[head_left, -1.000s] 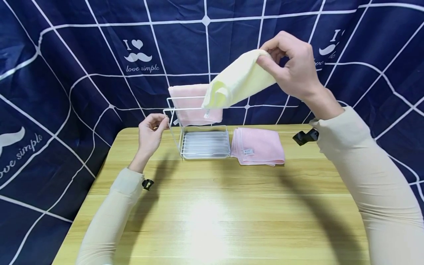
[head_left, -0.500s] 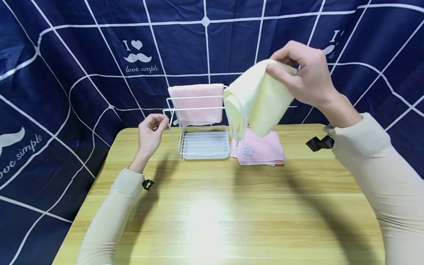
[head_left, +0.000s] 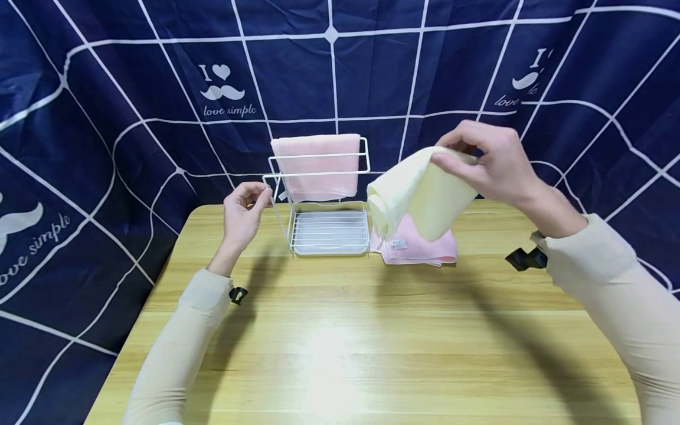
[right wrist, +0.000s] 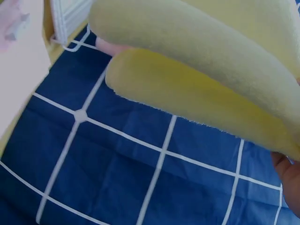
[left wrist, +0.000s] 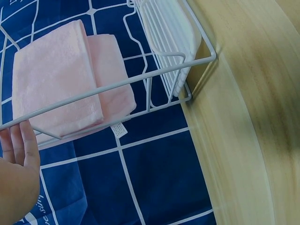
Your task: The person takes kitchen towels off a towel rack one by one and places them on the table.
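My right hand [head_left: 491, 159] pinches the top edge of a folded pale yellow towel [head_left: 419, 189], which hangs in the air right of the rack. In the right wrist view the yellow towel [right wrist: 197, 70] fills the upper part, its folds spread apart. With thumb and fingertips my left hand [head_left: 243, 209] pinches the upper left corner of a white wire rack [head_left: 319, 175]. In the left wrist view its fingers curl at the rack's bar [left wrist: 122, 83]. Over the rack's rear bar hangs a folded pink towel [head_left: 313, 144].
A second folded pink towel [head_left: 404, 254] lies on the wooden table [head_left: 265, 354], right beside the rack's white drip tray [head_left: 329, 231]; the yellow towel partly covers it in the head view. Behind everything hangs a navy curtain [head_left: 287, 71] with white lines.
My right hand has moved right and down with the yellow towel, from above the rack to over the pink towel on the table. My left hand stays at the rack.
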Motion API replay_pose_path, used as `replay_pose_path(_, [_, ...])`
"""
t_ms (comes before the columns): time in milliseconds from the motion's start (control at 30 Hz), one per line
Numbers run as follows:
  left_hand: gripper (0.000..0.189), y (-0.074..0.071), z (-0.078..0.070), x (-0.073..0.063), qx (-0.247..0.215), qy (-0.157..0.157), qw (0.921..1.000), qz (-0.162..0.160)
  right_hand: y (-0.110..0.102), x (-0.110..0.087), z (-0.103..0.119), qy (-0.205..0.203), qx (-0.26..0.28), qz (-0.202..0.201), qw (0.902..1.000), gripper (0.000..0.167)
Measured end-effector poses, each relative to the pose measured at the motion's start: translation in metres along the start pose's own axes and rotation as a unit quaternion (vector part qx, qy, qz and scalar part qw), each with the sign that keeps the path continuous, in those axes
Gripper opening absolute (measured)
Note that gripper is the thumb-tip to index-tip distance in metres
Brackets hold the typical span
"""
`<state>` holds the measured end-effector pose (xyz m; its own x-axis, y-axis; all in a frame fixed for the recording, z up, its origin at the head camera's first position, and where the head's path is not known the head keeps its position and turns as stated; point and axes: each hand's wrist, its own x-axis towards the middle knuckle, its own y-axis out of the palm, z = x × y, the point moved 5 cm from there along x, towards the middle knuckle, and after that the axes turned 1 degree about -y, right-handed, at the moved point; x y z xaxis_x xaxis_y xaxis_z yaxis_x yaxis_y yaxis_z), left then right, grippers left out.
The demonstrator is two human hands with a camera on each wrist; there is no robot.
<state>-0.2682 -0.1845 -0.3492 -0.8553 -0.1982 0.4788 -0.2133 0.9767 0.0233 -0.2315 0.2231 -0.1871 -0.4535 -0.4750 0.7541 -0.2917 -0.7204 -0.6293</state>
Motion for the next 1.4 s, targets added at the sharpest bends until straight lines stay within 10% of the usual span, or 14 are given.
replay_pose_path(867, [0.008, -0.001, 0.000, 0.000, -0.002, 0.000, 1.0000, 0.004, 0.101, -0.080, 0.026, 0.089, 0.119, 0.033, 0.9884, 0.018])
replay_pose_path(1400, [0.015, 0.000, 0.001, 0.000, -0.010, 0.000, 0.9999, 0.000, 0.134, -0.094, 0.062, 0.208, 0.238, 0.096, 0.9437, 0.008])
